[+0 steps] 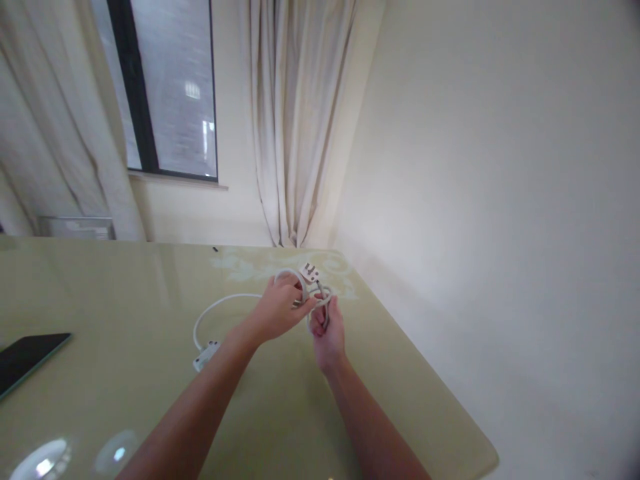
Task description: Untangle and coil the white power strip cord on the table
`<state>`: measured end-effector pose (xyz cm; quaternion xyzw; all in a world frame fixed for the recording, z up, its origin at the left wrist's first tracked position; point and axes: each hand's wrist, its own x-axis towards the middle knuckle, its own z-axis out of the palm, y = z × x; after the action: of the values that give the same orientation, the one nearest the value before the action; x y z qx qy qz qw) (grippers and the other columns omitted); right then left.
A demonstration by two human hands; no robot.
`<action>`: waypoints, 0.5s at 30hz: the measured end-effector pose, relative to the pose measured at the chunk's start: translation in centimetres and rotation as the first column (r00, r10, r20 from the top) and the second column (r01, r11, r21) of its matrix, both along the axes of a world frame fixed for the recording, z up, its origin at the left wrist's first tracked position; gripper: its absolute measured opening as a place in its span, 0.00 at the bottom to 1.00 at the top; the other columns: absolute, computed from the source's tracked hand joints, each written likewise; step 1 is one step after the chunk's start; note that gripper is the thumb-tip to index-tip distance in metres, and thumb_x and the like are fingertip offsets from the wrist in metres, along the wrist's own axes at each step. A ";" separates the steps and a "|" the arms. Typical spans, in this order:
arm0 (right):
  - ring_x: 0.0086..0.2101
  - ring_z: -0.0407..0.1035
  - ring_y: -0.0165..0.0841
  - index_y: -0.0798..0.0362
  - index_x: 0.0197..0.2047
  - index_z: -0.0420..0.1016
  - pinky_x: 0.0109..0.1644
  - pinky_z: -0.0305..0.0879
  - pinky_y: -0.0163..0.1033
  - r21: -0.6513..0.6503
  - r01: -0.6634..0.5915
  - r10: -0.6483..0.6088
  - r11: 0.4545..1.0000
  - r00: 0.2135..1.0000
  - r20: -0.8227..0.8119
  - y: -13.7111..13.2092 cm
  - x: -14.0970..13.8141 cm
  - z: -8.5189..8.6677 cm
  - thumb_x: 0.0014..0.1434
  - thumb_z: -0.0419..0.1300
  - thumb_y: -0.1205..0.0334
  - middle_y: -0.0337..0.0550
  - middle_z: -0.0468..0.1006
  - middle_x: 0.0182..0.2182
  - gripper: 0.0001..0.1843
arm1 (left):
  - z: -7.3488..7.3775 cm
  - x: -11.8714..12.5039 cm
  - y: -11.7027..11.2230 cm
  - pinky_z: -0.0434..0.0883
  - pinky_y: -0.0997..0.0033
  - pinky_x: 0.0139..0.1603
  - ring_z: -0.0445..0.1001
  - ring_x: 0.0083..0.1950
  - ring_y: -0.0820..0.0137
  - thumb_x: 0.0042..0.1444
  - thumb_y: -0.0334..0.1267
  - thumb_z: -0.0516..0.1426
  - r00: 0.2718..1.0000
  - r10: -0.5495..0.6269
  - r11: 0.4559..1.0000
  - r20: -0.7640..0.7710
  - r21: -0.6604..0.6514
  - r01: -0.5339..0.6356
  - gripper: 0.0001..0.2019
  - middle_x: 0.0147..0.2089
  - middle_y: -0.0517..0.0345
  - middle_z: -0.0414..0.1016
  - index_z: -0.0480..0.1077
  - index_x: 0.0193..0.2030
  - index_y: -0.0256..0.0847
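Observation:
A white power cable (220, 303) lies on the pale green glass-topped table (125, 293), curving from a small white connector block (205, 355) to a bundle of loops near the far right corner. My left hand (277, 310) is closed over the looped cable. My right hand (326, 330) pinches the loops from the right side, fingers closed. The white plug (311, 272) with its pins up sticks out just beyond both hands. Parts of the loops are hidden under my fingers.
A dark flat tablet or phone (27, 360) lies at the table's left edge. A cream wall runs along the table's right side. Behind the table hang pale curtains (295, 120) and a dark-framed window (165, 87). Light reflections show on the near left tabletop.

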<state>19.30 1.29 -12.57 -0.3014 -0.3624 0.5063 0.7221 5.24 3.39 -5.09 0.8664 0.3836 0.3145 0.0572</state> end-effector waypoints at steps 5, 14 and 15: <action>0.17 0.35 0.24 0.50 0.33 0.72 0.19 0.35 0.34 -0.105 0.038 -0.048 0.994 0.995 -0.092 0.4 1.0 -0.8 0.56 0.61 0.25 0.24 0.49 0.16 0.33 | -1.9 2.7 -0.9 0.62 0.46 0.64 0.75 0.55 0.52 0.68 0.47 0.58 0.991 -0.042 0.998 -0.131 0.034 0.047 0.19 0.43 0.45 0.82 0.82 0.30 0.43; 0.18 0.41 0.24 0.52 0.31 0.75 0.22 0.36 0.34 -0.102 0.183 -0.173 0.978 0.980 0.102 0.8 0.9 -1.0 0.55 0.66 0.29 0.27 0.54 0.17 0.31 | -2.7 3.0 0.2 0.68 0.54 0.63 0.79 0.56 0.52 0.59 0.50 0.64 0.903 0.187 0.894 0.386 -0.447 0.006 0.13 0.46 0.49 0.86 0.84 0.39 0.45; 0.18 0.42 0.24 0.51 0.28 0.71 0.22 0.36 0.34 -0.102 0.197 -0.183 0.975 0.974 0.131 0.8 0.7 -1.0 0.55 0.65 0.29 0.27 0.53 0.18 0.31 | -2.8 3.0 0.6 0.70 0.56 0.60 0.81 0.53 0.54 0.58 0.51 0.64 0.869 0.213 0.872 0.446 -0.488 0.037 0.14 0.44 0.50 0.86 0.84 0.38 0.44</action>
<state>19.95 2.09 -13.56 -0.4057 -0.3451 0.4357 0.7256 8.21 4.02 -7.90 0.6981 0.4629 0.4190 0.3505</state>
